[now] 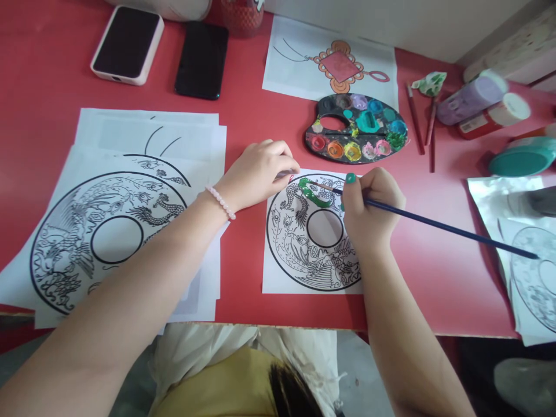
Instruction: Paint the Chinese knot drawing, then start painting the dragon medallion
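Observation:
My right hand (372,205) is closed around a blue-handled paintbrush (434,223). Its bristle end meets green paint on the dragon in a round line drawing (286,249), printed on a white sheet. Wet-looking green covers part of the dragon's body; most of the drawing is black and white. At the sheet's upper left corner rests my left hand (264,168), with its fingers curled in and a beaded bracelet on the wrist. What lies under those fingertips is hidden. Just beyond the sheet sits a black paint palette (313,143) with many colours in its wells.
Left of the drawing lies a stack of printed sheets (117,191). Two phones, one white-edged (125,43) and one black (202,61), lie farther back. A coloured knot picture (341,63), spare brushes (416,119) and paint bottles (473,95) are behind and to the right.

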A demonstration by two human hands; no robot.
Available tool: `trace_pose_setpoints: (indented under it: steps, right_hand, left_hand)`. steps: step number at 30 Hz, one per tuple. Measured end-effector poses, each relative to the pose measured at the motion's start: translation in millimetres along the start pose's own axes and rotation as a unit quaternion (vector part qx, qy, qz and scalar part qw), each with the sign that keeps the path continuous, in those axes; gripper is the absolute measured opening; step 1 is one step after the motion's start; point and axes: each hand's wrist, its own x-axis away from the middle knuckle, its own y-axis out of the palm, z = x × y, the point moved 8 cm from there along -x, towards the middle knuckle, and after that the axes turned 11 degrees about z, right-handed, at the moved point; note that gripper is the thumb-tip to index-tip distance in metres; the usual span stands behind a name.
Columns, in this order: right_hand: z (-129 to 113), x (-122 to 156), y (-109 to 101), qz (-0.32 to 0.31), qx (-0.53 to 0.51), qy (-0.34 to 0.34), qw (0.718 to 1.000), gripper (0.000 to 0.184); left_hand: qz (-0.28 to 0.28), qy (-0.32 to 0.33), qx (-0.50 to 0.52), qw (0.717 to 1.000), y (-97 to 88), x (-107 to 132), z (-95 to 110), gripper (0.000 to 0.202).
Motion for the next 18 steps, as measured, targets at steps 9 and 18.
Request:
trace_pose_setpoints:
  steps: [9, 18]
  right_hand:
    - [0.7, 1.3, 3.0, -0.008, -0.003, 0.003, 1.0, 0.037]
    - [0.0, 0.8, 2.9, -0.004, 0.008, -0.009, 1.0, 0.034]
  left_hand:
    - [0.003, 0.004, -0.005, 1.0, -0.4, -0.1, 0.7, 0.018]
    - [0.004, 0.009, -0.007, 1.0, 0.0, 0.1, 0.3, 0.018]
